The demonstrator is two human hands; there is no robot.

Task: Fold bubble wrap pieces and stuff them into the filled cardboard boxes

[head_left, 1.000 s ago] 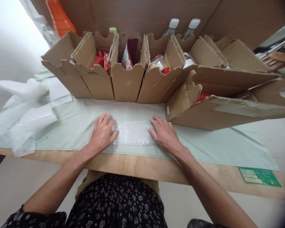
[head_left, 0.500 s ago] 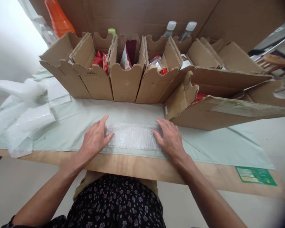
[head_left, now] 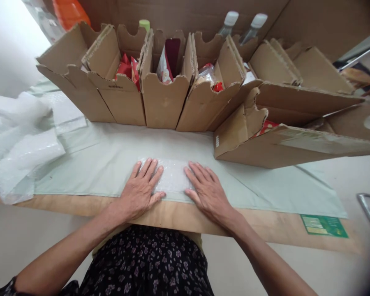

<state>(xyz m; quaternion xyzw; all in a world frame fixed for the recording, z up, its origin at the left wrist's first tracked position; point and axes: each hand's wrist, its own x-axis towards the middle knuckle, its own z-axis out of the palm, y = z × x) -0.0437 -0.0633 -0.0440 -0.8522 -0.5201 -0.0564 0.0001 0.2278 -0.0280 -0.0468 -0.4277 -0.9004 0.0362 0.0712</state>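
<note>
A folded piece of bubble wrap [head_left: 173, 176] lies flat on the pale green cloth [head_left: 120, 144] close to the table's front edge. My left hand [head_left: 142, 186] rests palm down on its left end, fingers stretched out and slightly spread. On the right end lies my right hand [head_left: 205, 185], also flat with its fingers extended. Both hands cover the ends of the wrap, so only its middle shows. Neither hand grips anything.
Cardboard holders [head_left: 165, 105] with red packets stand in a row behind. A larger cardboard holder [head_left: 277, 148] sits at the right. Loose bubble wrap [head_left: 27, 152] is heaped at the left. A green card [head_left: 323, 226] lies on the wooden edge [head_left: 185, 216].
My hands have gone from holding the wrap's two ends, fingers curved, to lying flat on top of it, closer together. The view has shifted slightly.
</note>
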